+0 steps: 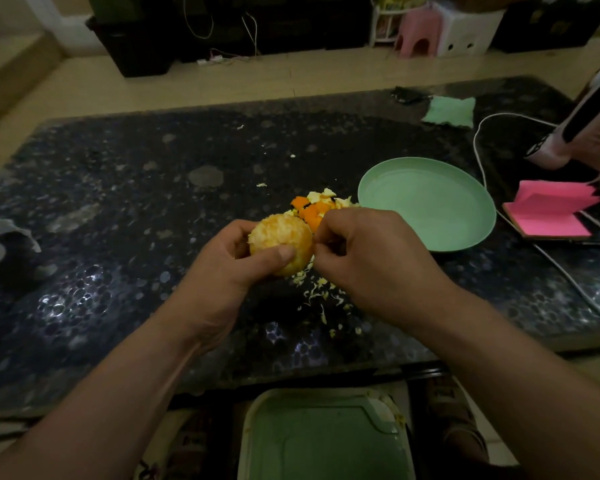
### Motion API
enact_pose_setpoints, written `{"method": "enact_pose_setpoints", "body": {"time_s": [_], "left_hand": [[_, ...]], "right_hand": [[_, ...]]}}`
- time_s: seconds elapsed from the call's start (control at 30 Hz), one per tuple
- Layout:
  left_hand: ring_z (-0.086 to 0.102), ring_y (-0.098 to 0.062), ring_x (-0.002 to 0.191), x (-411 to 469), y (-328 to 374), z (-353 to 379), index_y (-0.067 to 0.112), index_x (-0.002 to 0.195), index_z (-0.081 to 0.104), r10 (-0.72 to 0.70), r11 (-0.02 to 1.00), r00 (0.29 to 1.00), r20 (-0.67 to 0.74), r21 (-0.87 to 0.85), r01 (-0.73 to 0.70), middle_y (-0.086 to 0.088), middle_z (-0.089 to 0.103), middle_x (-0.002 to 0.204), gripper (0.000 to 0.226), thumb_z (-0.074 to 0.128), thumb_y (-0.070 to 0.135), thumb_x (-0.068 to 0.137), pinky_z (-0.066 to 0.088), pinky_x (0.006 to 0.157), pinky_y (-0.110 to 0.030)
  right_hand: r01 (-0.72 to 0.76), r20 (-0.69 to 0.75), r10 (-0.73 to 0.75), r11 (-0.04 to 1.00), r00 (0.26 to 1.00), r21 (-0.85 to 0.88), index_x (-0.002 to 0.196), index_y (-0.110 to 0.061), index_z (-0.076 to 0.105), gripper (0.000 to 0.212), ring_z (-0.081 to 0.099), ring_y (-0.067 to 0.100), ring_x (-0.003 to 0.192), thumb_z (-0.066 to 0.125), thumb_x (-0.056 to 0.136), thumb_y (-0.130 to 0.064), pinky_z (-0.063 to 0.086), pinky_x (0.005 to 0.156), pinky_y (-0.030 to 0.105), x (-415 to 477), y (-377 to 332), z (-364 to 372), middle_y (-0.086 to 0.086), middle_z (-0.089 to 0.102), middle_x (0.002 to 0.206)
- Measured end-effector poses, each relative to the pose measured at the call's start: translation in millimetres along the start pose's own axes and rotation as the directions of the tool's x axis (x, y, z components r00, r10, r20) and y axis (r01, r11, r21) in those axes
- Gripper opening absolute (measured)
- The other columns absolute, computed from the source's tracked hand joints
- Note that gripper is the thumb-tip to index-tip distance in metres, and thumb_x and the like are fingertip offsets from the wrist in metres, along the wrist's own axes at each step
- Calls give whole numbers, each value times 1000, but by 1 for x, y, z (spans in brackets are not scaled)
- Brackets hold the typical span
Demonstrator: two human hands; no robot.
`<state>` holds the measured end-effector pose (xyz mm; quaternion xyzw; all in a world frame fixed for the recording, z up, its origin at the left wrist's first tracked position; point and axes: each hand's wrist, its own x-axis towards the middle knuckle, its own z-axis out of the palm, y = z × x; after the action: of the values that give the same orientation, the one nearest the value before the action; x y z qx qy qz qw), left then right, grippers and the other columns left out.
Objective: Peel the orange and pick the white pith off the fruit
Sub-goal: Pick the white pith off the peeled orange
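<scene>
Above the bench [118, 202], the left hand [229, 268] cups the peeled orange [279, 242], thumb pressed across it, while the right hand [368, 258] pinches pith at its side. The fruit looks soft, light and probably slippery (burstable if squeezed), so cradle it loosely and pluck only the loose white strands.

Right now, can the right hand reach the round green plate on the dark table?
Probably yes. The round green plate lies just beside the right hand, with nothing between them, though it pinches at the peeled orange.
</scene>
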<state>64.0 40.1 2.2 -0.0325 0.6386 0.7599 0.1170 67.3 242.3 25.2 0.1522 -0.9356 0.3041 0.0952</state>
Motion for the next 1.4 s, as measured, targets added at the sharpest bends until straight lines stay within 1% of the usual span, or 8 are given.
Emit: {"method": "enact_pose_setpoints", "body": {"time_s": [0.3,0.47,0.7,0.9,1.03,1.13,1.23,1.4], "left_hand": [[72,-30,112,2,3,-12,-1,139,58,-70,986,989,134,-141,88,-23,69,133,63,76,17,81,63,85,-33],[68,-34,121,0,8,-20,5,141,63,-76,975,967,242,-184,122,-23,66,140,90,99,37,65,63,92,-37],[69,-36,121,0,10,-20,7,140,64,-91,966,966,240,-215,144,-22,66,140,95,102,40,59,63,90,-37],[71,-34,118,1,9,-19,3,141,60,-86,973,984,154,-201,116,-22,69,136,102,102,40,56,63,88,-34],[74,-31,113,2,5,-18,2,138,60,-103,969,986,128,-212,129,-20,71,132,66,83,23,80,64,85,-33],[74,-30,112,4,2,-17,0,138,60,-111,974,988,107,-188,130,-21,71,132,60,73,20,83,64,84,-33],[74,-30,112,4,2,-18,1,137,61,-103,979,991,85,-167,117,-20,72,130,59,74,20,82,63,83,-32],[74,-28,104,3,4,-13,1,130,63,-65,992,997,32,-110,68,-16,76,120,56,79,18,79,65,85,-34]], "right_hand": [[-61,35,52,945,998,321,80,-23,70,11,58,7,62,73,91,-21,47,57,24,0,1,-12,-6,66,69],[-97,80,67,877,995,470,81,-18,72,14,53,1,61,72,93,-12,46,59,21,3,3,-16,-6,65,68],[-92,60,76,927,995,364,93,-24,76,13,56,3,63,67,102,-26,42,59,17,3,8,-13,-11,66,72],[-84,16,83,952,996,296,92,-29,74,24,54,11,55,59,98,-12,40,49,26,0,4,-11,-4,67,72],[-155,57,149,981,987,114,91,-25,70,22,51,6,62,52,104,-25,35,57,29,6,11,-4,-9,59,72],[-103,75,109,991,991,-87,87,-22,69,32,56,16,85,52,107,-41,47,73,39,9,14,3,-6,63,88],[-83,27,82,996,996,14,101,-31,74,10,58,12,103,64,99,-31,51,89,40,9,10,0,-14,65,103],[-85,46,76,970,996,228,90,-33,74,10,65,1,86,70,98,-39,55,79,32,6,2,-4,-16,71,87]]}}
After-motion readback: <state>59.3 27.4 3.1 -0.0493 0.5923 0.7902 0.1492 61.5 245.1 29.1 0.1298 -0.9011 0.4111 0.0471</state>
